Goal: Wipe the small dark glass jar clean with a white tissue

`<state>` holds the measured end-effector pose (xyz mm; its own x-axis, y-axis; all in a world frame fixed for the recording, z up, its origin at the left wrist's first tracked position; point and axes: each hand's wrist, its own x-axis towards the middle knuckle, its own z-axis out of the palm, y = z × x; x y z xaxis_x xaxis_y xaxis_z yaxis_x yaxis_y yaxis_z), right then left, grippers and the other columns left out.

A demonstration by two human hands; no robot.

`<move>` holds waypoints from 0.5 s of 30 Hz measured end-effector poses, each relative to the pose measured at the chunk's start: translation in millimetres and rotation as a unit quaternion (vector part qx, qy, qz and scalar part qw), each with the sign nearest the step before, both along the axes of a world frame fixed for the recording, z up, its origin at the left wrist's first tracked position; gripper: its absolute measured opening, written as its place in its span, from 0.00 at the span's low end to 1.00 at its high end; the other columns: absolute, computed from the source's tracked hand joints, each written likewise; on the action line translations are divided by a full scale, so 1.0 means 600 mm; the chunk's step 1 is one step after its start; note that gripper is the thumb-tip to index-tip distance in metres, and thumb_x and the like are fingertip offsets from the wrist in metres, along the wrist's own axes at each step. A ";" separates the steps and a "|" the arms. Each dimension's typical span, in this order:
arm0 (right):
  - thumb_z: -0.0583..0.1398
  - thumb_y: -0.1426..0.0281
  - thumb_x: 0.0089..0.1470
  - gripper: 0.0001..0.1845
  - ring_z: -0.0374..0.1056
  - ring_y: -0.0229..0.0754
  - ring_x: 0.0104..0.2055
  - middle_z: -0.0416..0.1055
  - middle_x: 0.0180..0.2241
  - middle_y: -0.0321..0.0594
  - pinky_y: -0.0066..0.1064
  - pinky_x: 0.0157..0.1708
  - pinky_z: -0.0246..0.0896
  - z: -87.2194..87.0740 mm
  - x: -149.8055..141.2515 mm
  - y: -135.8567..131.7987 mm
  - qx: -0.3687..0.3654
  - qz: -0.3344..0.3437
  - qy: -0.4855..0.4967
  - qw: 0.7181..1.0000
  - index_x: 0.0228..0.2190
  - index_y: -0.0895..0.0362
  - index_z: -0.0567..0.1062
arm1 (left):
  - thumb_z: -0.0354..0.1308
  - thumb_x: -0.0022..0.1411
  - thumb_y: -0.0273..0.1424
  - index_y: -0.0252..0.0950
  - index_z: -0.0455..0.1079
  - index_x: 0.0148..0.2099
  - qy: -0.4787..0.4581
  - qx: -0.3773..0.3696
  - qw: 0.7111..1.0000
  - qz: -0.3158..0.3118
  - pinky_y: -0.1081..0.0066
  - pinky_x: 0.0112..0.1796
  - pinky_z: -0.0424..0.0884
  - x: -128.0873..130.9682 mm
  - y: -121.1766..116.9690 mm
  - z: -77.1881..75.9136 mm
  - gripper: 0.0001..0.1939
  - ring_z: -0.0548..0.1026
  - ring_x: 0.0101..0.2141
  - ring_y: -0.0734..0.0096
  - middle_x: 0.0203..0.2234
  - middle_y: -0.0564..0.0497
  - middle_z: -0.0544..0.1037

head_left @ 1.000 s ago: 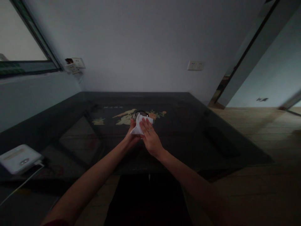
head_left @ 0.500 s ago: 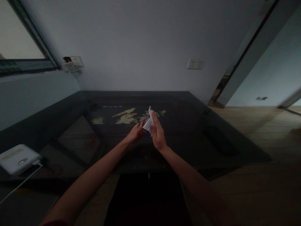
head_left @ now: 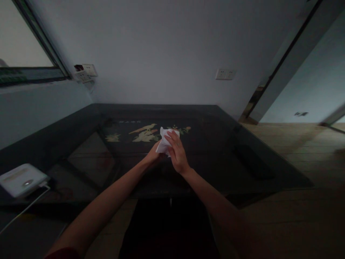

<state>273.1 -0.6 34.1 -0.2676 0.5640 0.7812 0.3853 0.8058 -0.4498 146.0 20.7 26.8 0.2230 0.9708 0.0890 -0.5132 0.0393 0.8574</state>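
Note:
A white tissue (head_left: 164,141) is spread between my two hands over the middle of the dark table (head_left: 215,144). My right hand (head_left: 176,151) presses the tissue from the right, fingers pointing up and to the left across it. Behind and below the tissue, my left hand (head_left: 153,154) is closed, its fingers mostly hidden. The small clear, shiny, glass-like object that it held half a second ago is now covered by the tissue and the right hand.
A white box-like device (head_left: 24,181) with a white cable (head_left: 25,211) lies at the table's left edge. A dark, flat, long object (head_left: 253,162) rests on the right. The tabletop bears a bird-and-flower picture (head_left: 144,133). Wall sockets (head_left: 225,74) are beyond.
My right hand has turned and moved slightly left, laying the tissue over the clear object, which was visible in the left hand before. The left hand has barely moved.

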 end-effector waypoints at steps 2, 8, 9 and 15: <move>0.44 0.65 0.65 0.24 0.46 0.41 0.66 0.55 0.62 0.34 0.45 0.64 0.46 -0.001 0.008 0.007 -0.017 -0.016 0.033 0.999 0.61 0.44 0.53 | 0.69 0.44 0.29 0.35 0.73 0.47 0.034 0.021 0.999 -0.004 0.71 0.40 0.69 -0.001 0.000 0.000 0.25 0.75 0.39 0.64 0.39 0.49 0.79; 0.43 0.61 0.65 0.27 0.49 0.42 0.65 0.53 0.63 0.37 0.44 0.63 0.48 -0.014 0.020 0.018 -0.063 -0.029 0.063 0.996 0.63 0.47 0.47 | 0.70 0.40 0.43 0.33 0.73 0.45 -0.006 0.037 0.999 -0.023 0.73 0.35 0.69 0.001 -0.003 -0.001 0.31 0.75 0.33 0.68 0.32 0.49 0.78; 0.43 0.62 0.65 0.27 0.47 0.42 0.66 0.50 0.64 0.35 0.44 0.64 0.47 -0.016 0.019 0.018 -0.061 -0.029 0.059 0.996 0.63 0.46 0.46 | 0.70 0.40 0.44 0.34 0.73 0.45 -0.014 0.034 0.999 -0.024 0.73 0.36 0.69 0.002 -0.004 0.000 0.30 0.75 0.34 0.67 0.32 0.49 0.78; 0.43 0.64 0.65 0.29 0.35 0.41 0.68 0.35 0.67 0.28 0.45 0.66 0.38 -0.022 0.010 0.012 -0.042 -0.010 0.005 0.999 0.64 0.42 0.40 | 0.67 0.44 0.48 0.33 0.72 0.47 -0.086 0.026 0.996 -0.007 0.67 0.49 0.67 0.003 -0.003 0.021 0.31 0.71 0.51 0.57 0.43 0.45 0.78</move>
